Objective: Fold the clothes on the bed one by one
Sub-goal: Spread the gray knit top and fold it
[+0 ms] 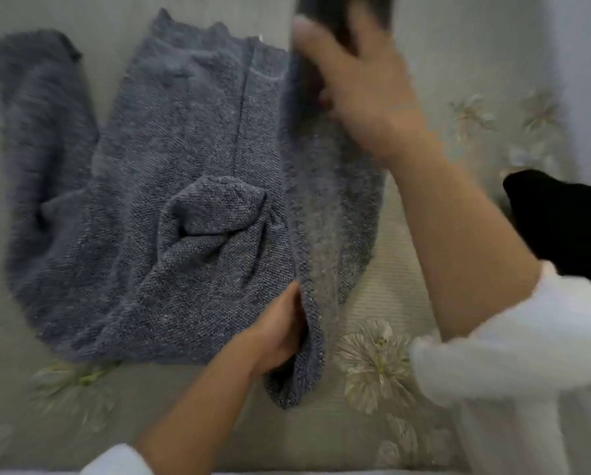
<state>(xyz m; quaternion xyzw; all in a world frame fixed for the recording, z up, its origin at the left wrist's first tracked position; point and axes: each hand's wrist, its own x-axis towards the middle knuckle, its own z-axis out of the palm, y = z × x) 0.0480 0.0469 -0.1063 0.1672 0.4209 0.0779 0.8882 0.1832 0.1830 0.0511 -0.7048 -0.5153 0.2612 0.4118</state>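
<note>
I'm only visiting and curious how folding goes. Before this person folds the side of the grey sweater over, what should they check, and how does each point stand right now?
1. Left hand has the near edge of the grey sweater: ok, its fingers curl round the fabric.
2. Right hand has the far edge: cannot tell, too blurred.
3. Sweater body lies flat: not ok, a bunched fold stands up in the middle.
4. Sleeve brought in: not ok, it lies out to the side.
5. Black garment is apart from the sweater: ok.
</note>
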